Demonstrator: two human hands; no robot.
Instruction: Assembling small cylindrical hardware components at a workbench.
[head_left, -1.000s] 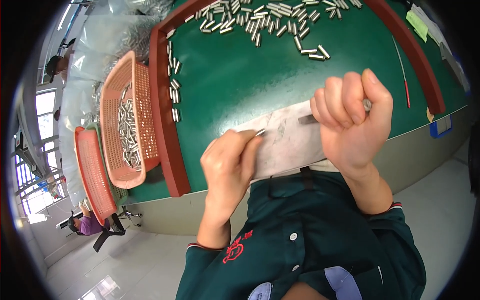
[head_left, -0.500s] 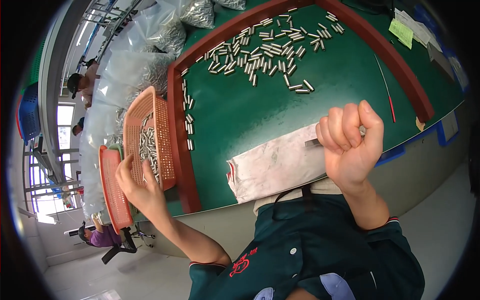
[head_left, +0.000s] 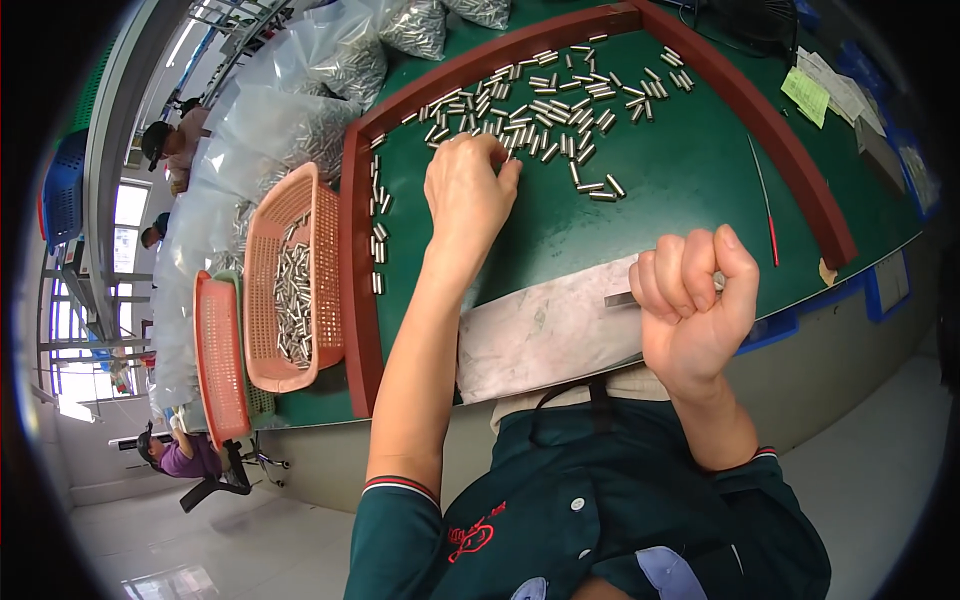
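Note:
My left hand [head_left: 468, 190] is bent down over the near left side of a spread of short silver metal pins [head_left: 545, 110]. Its thumb and forefinger close around one pin [head_left: 511, 155]; the other fingertips are hidden. My right hand [head_left: 695, 305] is a raised fist, thumb up, above the right end of a pale, stained cloth [head_left: 540, 335]. A flat grey metal strip [head_left: 620, 299] sticks out of the fist to the left; the rest of it is covered by the fingers.
A dark red wooden rim [head_left: 362, 300] frames the green table [head_left: 440, 250]. Beyond it on the left stand an orange basket [head_left: 328, 290] holding more pins, a red basket [head_left: 220, 350] and bulging clear bags [head_left: 345, 70]. A red-handled thin rod [head_left: 773, 240] lies right.
My left hand has moved from the orange basket, up and right, to the pins on the table. The right fist keeps its hold on the metal strip, almost still.

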